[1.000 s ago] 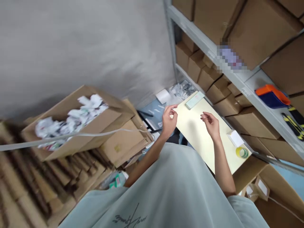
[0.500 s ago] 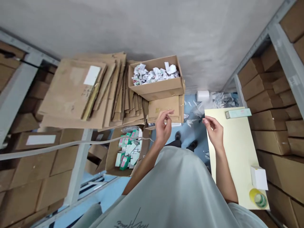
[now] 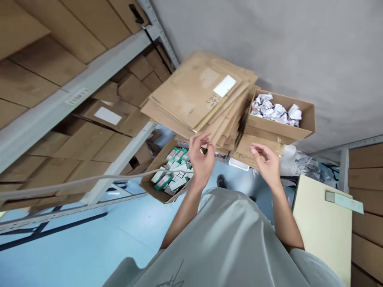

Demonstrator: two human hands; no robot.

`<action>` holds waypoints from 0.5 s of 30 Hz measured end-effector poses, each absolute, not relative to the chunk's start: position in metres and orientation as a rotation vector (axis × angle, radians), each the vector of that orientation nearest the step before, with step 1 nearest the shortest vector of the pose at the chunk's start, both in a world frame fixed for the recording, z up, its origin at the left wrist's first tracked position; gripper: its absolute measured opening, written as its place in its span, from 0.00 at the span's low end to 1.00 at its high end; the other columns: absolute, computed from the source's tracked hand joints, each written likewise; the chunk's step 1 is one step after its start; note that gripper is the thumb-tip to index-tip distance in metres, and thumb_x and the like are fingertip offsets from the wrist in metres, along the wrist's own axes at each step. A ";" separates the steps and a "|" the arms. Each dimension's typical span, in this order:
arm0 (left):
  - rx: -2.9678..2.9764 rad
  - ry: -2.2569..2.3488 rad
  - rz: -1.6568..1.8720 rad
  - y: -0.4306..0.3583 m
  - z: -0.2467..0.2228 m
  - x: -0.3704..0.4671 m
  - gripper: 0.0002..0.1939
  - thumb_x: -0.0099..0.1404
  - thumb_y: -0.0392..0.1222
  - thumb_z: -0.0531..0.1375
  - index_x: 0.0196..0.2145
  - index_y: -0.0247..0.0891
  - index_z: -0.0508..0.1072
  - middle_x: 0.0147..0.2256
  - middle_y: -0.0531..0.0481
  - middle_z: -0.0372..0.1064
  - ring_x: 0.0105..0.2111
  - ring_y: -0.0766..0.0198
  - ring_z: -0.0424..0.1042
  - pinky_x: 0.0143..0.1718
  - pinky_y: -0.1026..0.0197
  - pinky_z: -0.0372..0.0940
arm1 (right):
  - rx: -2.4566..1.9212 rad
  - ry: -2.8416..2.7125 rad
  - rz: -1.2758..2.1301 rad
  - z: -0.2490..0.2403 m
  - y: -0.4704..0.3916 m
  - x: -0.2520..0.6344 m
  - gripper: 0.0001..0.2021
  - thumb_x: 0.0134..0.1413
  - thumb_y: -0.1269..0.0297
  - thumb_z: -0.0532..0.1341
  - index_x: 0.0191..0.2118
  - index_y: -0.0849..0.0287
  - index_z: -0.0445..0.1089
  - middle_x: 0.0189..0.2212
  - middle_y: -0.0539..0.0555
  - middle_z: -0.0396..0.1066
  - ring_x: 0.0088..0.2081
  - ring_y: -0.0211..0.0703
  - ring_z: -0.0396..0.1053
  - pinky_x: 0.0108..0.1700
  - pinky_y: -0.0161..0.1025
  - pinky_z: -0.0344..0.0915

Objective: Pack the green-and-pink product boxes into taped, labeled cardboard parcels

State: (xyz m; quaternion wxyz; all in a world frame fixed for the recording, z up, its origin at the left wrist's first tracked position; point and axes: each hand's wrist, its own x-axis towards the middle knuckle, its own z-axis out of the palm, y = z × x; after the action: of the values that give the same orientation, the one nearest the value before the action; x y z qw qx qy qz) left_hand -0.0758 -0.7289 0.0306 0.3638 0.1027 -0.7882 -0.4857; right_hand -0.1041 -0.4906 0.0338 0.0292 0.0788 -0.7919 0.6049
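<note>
My left hand [image 3: 202,159] is raised by the front edge of a tall stack of flattened cardboard [image 3: 194,91], its fingers curved and apart with nothing between them. Whether it touches the stack I cannot tell. To the right, my right hand [image 3: 267,161] hovers over lower cardboard sheets [image 3: 245,147], thumb and fingers apart and holding nothing. Behind it stands an open carton [image 3: 269,124] filled with crumpled paper [image 3: 277,111]. Down to the left of my left hand, another open box [image 3: 152,189] contains several green and white small boxes [image 3: 164,181].
A shelf rack [image 3: 98,67] packed with brown cartons runs along the left. At the right is a pale yellow table [image 3: 323,227] bearing a light green box [image 3: 345,201]. A grey cable [image 3: 119,177] crosses the left side. Plastic wrap [image 3: 305,163] lies behind the table.
The view has swung left, so the cardboard stack and carton appear farther right. My left hand is now near the stack's edge, and my right hand has moved from beside the table to above the cardboard.
</note>
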 end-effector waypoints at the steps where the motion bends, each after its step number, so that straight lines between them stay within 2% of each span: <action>1: 0.305 -2.017 -1.226 -0.753 0.031 -0.080 0.15 0.75 0.36 0.62 0.55 0.46 0.83 0.51 0.45 0.77 0.50 0.57 0.78 0.55 0.55 0.75 | 0.289 -2.459 1.860 0.036 -0.516 -0.114 0.17 0.71 0.43 0.67 0.52 0.48 0.84 0.49 0.58 0.86 0.51 0.56 0.85 0.59 0.55 0.82; 4: 0.379 -2.065 -1.166 -0.809 0.026 -0.099 0.16 0.74 0.38 0.66 0.57 0.45 0.82 0.56 0.42 0.77 0.59 0.51 0.76 0.65 0.50 0.72 | 0.427 -2.512 1.820 0.040 -0.585 -0.139 0.17 0.72 0.43 0.65 0.52 0.48 0.84 0.51 0.58 0.86 0.53 0.55 0.84 0.62 0.54 0.81; 8: 0.337 -2.208 -1.220 -0.843 0.012 -0.130 0.22 0.69 0.40 0.71 0.60 0.44 0.81 0.66 0.38 0.73 0.73 0.41 0.67 0.79 0.39 0.58 | 0.600 -2.552 1.711 0.036 -0.652 -0.169 0.15 0.73 0.47 0.64 0.50 0.50 0.82 0.52 0.58 0.85 0.55 0.55 0.83 0.65 0.55 0.77; 12: 0.309 -2.300 -1.337 -0.850 -0.001 -0.148 0.26 0.68 0.44 0.74 0.62 0.44 0.79 0.73 0.37 0.68 0.80 0.36 0.55 0.82 0.33 0.50 | 0.573 -2.569 1.705 0.022 -0.683 -0.193 0.16 0.73 0.47 0.61 0.51 0.52 0.77 0.51 0.59 0.84 0.54 0.55 0.83 0.64 0.54 0.77; 15: 0.271 -2.449 -1.203 -0.856 -0.001 -0.148 0.24 0.74 0.48 0.69 0.64 0.41 0.78 0.74 0.35 0.67 0.80 0.36 0.56 0.81 0.33 0.54 | 0.502 -2.555 1.735 0.010 -0.688 -0.204 0.19 0.73 0.43 0.61 0.51 0.53 0.75 0.50 0.60 0.84 0.53 0.54 0.83 0.62 0.53 0.78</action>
State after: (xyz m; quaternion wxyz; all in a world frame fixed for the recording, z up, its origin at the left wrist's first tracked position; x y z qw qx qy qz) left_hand -0.1479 -0.8555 -0.0008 0.1985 0.0967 -0.8754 -0.4301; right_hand -0.2041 -0.6878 0.0102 0.0064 0.1604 -0.8165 0.5546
